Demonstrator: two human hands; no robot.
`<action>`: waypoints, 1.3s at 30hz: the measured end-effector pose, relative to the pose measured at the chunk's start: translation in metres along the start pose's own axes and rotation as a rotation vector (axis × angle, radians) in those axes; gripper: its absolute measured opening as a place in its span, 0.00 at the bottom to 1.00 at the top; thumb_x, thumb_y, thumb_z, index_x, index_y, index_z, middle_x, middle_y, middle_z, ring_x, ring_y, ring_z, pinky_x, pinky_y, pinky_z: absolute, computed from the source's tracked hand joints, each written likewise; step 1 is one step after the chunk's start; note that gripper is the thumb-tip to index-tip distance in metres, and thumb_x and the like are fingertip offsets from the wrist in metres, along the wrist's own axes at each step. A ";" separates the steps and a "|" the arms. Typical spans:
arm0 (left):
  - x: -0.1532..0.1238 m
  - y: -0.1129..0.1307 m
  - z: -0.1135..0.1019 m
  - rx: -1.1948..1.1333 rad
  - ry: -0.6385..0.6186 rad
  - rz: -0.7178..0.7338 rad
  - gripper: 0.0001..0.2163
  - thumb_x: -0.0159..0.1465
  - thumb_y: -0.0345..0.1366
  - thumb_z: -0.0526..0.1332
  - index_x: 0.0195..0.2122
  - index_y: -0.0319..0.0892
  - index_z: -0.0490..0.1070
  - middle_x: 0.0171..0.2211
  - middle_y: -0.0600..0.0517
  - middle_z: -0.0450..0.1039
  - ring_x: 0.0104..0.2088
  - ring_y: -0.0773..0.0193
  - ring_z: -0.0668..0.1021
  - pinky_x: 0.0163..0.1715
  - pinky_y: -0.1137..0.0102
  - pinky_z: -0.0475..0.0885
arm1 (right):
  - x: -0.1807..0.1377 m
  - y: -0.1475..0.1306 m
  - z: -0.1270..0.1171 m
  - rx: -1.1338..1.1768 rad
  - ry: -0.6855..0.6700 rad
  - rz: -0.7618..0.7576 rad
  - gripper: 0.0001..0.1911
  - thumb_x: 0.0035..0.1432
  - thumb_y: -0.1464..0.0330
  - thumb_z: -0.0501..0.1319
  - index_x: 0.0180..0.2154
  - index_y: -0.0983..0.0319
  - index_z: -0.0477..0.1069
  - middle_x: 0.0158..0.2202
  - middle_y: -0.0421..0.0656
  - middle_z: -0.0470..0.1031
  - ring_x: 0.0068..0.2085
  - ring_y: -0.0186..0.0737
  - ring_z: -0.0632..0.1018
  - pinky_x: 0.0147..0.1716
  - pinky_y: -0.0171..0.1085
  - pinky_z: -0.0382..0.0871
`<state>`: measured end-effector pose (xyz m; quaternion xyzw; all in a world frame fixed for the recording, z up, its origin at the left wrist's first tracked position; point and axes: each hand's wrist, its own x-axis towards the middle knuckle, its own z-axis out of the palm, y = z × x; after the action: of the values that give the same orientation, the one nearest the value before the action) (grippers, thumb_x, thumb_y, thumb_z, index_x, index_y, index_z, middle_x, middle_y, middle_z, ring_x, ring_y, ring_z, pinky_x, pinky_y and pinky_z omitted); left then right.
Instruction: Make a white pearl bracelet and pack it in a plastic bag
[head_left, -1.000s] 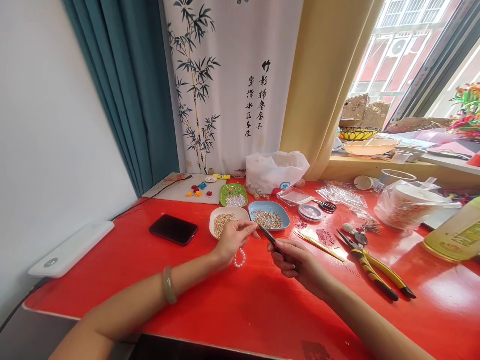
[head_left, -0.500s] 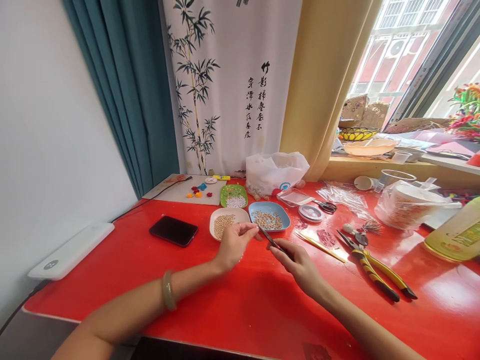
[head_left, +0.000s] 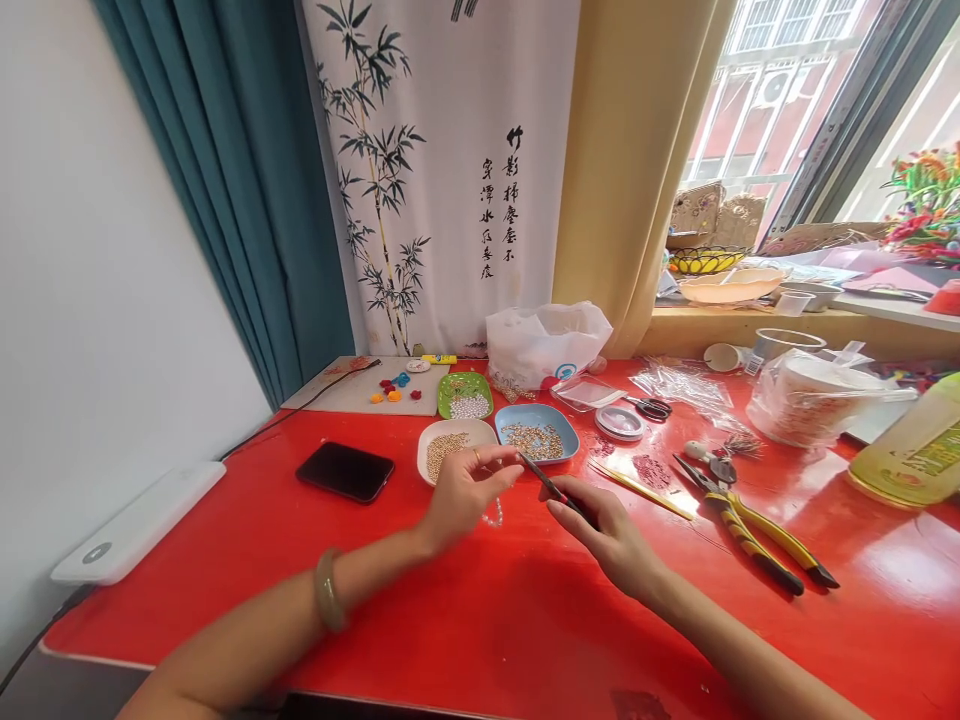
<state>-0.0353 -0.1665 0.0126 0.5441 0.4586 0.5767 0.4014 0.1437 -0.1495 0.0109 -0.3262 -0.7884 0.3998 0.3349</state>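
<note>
My left hand (head_left: 465, 490) is closed in a pinch over the red table (head_left: 480, 610), holding a strand of white pearl beads (head_left: 493, 517) that hangs beneath the fingers. A jade bangle (head_left: 327, 590) sits on that wrist. My right hand (head_left: 607, 530) grips slim dark pliers (head_left: 551, 485), whose tip points up-left toward the left fingertips. Just beyond the hands stand a white dish of gold beads (head_left: 450, 447), a blue dish of gold beads (head_left: 538, 430) and a green dish of white pearls (head_left: 466, 396).
A black phone (head_left: 345, 471) lies to the left, a white device (head_left: 135, 520) at the left edge. Yellow-handled pliers (head_left: 757, 540), scissors (head_left: 651, 406), a thread spool (head_left: 621, 422), plastic bags (head_left: 547, 343) and a yellow bottle (head_left: 911, 450) fill the right side.
The view shifted slightly. Both hands lowered a little and stayed close together; the pearl strand hung below the left palm, was hidden, and now shows beneath the fingers.
</note>
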 end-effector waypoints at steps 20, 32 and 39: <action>0.005 -0.004 -0.010 0.439 0.033 0.447 0.08 0.57 0.34 0.58 0.34 0.40 0.75 0.27 0.50 0.72 0.27 0.69 0.70 0.26 0.74 0.64 | -0.003 0.005 -0.002 -0.589 0.163 -0.234 0.07 0.56 0.68 0.51 0.36 0.62 0.64 0.28 0.43 0.68 0.27 0.37 0.69 0.25 0.33 0.61; 0.006 -0.006 -0.010 0.523 0.023 0.565 0.08 0.58 0.31 0.57 0.35 0.39 0.74 0.25 0.51 0.70 0.25 0.70 0.69 0.26 0.75 0.65 | -0.004 0.005 -0.001 -0.617 0.140 -0.252 0.08 0.57 0.68 0.50 0.37 0.62 0.65 0.29 0.44 0.70 0.27 0.36 0.71 0.25 0.33 0.63; 0.008 -0.007 -0.010 0.532 0.036 0.568 0.07 0.57 0.31 0.58 0.34 0.39 0.74 0.25 0.51 0.71 0.25 0.71 0.70 0.25 0.76 0.65 | -0.003 0.002 0.000 -0.593 0.144 -0.262 0.07 0.56 0.69 0.50 0.34 0.62 0.65 0.26 0.43 0.69 0.25 0.35 0.70 0.23 0.32 0.62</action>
<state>-0.0463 -0.1582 0.0076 0.7245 0.4301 0.5351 0.0623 0.1461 -0.1512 0.0084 -0.3328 -0.8801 0.0823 0.3285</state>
